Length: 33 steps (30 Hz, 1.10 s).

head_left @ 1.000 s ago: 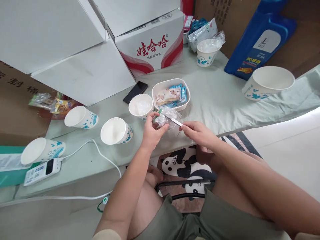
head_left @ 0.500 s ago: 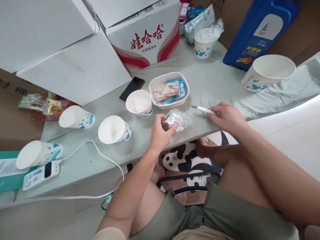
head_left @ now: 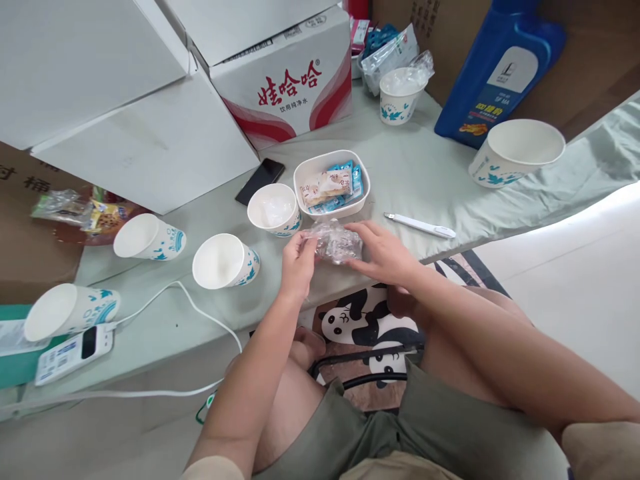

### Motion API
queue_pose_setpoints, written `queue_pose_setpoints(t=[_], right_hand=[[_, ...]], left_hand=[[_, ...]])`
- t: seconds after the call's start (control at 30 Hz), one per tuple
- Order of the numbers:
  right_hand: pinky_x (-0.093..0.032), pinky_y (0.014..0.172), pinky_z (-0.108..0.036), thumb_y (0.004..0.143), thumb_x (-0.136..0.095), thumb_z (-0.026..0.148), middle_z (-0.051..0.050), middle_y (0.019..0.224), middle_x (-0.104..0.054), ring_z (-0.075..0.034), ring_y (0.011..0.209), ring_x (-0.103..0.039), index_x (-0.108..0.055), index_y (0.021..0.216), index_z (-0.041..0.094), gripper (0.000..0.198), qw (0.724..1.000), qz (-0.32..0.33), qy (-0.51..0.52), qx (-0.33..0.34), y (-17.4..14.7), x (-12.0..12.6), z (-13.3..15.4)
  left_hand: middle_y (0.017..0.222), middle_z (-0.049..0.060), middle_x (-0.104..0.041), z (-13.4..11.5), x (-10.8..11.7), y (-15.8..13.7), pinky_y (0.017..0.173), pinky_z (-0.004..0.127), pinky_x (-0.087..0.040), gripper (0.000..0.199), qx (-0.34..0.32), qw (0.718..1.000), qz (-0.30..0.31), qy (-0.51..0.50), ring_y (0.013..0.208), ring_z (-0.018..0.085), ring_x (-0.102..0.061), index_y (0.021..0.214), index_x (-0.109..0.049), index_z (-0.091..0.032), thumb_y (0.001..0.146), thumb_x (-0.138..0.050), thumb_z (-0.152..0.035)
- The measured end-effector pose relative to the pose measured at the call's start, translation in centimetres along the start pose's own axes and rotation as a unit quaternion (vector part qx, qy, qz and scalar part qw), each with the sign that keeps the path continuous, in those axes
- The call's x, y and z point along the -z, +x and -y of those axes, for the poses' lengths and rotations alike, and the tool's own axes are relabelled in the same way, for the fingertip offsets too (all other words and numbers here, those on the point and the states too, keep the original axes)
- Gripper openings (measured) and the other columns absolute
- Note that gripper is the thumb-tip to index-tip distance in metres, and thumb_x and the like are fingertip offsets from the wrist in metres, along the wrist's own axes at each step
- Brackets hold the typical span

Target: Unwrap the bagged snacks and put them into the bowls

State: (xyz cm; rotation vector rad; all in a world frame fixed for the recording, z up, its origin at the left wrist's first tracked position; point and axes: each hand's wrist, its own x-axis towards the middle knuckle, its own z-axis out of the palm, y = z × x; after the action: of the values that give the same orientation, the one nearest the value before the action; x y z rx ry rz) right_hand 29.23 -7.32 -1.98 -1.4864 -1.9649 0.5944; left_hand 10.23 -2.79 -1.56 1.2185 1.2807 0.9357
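Note:
A crumpled clear plastic packet (head_left: 340, 245) lies at the front of the cloth-covered table, between my hands. My left hand (head_left: 299, 263) pinches its left end between thumb and fingers. From the other side, my right hand (head_left: 383, 252) has its thumb and fingers spread around the packet's right end, touching it. What is inside the plastic cannot be made out. To the right of my right hand lies a white utility knife (head_left: 423, 225), its short blade pointing left. Just behind the packet is a white tub (head_left: 367, 193) holding several blue and cream sachets (head_left: 327, 187).
Paper cups stand left of the tub, including a near one (head_left: 225, 261) and one with plastic inside (head_left: 274, 208). A phone (head_left: 260, 181) lies behind. A white cable (head_left: 200, 307) runs from a power strip (head_left: 75, 353). Farther right are a blue bottle (head_left: 493, 80) and a paper bucket (head_left: 515, 157).
My right hand has put the utility knife down on the table and moved left to the plastic packet. My left hand still holds the packet, now slightly farther left.

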Motion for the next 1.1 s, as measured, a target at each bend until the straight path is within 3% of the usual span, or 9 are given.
queue_pose_setpoints(t=[0.13,0.27,0.37,0.6,0.73,0.83,0.93,1.03,1.1], right_hand=[[-0.051,0.094,-0.047,0.087,-0.06,0.03,-0.016,0.128,-0.062,-0.03,0.111,-0.063,-0.056,0.137,0.017,0.052,0.999,0.028,0.032,0.005,0.4,-0.6,0.5],[-0.052,0.09,-0.041,0.088,-0.059,0.026,-0.011,0.115,-0.063,-0.024,0.1,-0.065,-0.068,0.109,0.021,0.023,0.998,0.007,0.064,-0.005,0.5,-0.1,0.2],[-0.05,0.094,-0.043,0.088,-0.058,0.025,-0.009,0.111,-0.065,-0.024,0.104,-0.065,-0.065,0.091,0.022,0.009,0.995,-0.048,0.082,-0.007,0.3,0.8,-0.7],[-0.052,0.081,-0.042,0.074,-0.054,0.014,-0.007,0.097,-0.068,-0.025,0.092,-0.064,-0.058,0.076,0.024,0.011,0.975,-0.2,0.004,-0.095,-1.8,4.9,-4.5],[-0.051,0.089,-0.046,0.079,-0.05,0.015,-0.01,0.097,-0.066,-0.027,0.097,-0.064,-0.06,0.084,0.024,0.014,0.932,-0.345,-0.083,-0.072,-2.5,5.5,-3.6],[-0.049,0.097,-0.051,0.086,-0.055,0.031,-0.015,0.116,-0.067,-0.032,0.111,-0.063,-0.062,0.11,0.022,0.027,0.958,-0.268,-0.093,-0.034,-1.4,4.2,-2.2],[-0.048,0.097,-0.058,0.083,-0.061,0.041,-0.019,0.125,-0.067,-0.039,0.116,-0.062,-0.055,0.134,0.016,0.057,0.977,-0.154,-0.111,-0.093,0.1,2.8,-2.1],[-0.051,0.089,-0.053,0.083,-0.057,0.03,-0.013,0.098,-0.074,-0.035,0.099,-0.068,-0.067,0.118,0.018,0.038,0.982,-0.105,-0.103,-0.116,0.7,2.6,-2.7],[-0.053,0.085,-0.046,0.084,-0.054,0.024,-0.009,0.09,-0.073,-0.03,0.091,-0.069,-0.071,0.097,0.022,0.022,0.986,-0.124,-0.076,-0.088,0.5,3.1,-2.8]], left_hand=[[0.094,0.002,-0.069,-0.4,0.2,-0.1,0.067,0.027,-0.056,0.031,0.105,0.983,0.017,-0.148,0.074,0.014,-0.068,0.094,-0.06,-0.021,0.077,-0.07,-0.044],[0.083,0.0,-0.064,-0.2,0.8,-0.1,0.055,0.021,-0.052,0.027,0.091,0.986,-0.014,-0.138,0.066,0.011,-0.063,0.082,-0.059,-0.019,0.073,-0.072,-0.04],[0.082,0.0,-0.062,0.1,1.2,0.0,0.053,0.02,-0.05,0.025,0.088,0.989,-0.027,-0.113,0.069,0.013,-0.064,0.08,-0.058,-0.019,0.073,-0.069,-0.04],[0.073,0.001,-0.063,0.6,3.6,0.5,0.058,0.026,-0.051,0.019,0.064,0.996,-0.038,0.054,0.068,0.017,-0.065,0.07,-0.058,-0.019,0.076,-0.06,-0.037],[0.07,0.004,-0.069,0.4,5.6,0.1,0.072,0.034,-0.053,0.019,0.045,0.957,-0.019,0.285,0.071,0.022,-0.067,0.073,-0.066,-0.019,0.079,-0.058,-0.035],[0.094,0.007,-0.074,-0.3,6.0,-0.1,0.081,0.037,-0.052,0.031,-0.027,0.926,-0.057,0.373,0.079,0.022,-0.068,0.101,-0.071,-0.019,0.079,-0.062,-0.038],[0.118,0.011,-0.069,-0.7,5.4,0.2,0.079,0.034,-0.053,0.04,-0.103,0.93,-0.056,0.349,0.093,0.023,-0.067,0.112,-0.069,-0.019,0.077,-0.066,-0.037],[0.105,0.009,-0.071,-0.3,4.9,1.2,0.077,0.032,-0.054,0.021,-0.13,0.942,-0.058,0.303,0.094,0.022,-0.066,0.091,-0.071,-0.018,0.079,-0.062,-0.032],[0.096,0.007,-0.071,0.0,4.9,1.7,0.08,0.032,-0.054,0.017,-0.151,0.952,-0.078,0.254,0.091,0.02,-0.067,0.083,-0.069,-0.018,0.081,-0.059,-0.031]])
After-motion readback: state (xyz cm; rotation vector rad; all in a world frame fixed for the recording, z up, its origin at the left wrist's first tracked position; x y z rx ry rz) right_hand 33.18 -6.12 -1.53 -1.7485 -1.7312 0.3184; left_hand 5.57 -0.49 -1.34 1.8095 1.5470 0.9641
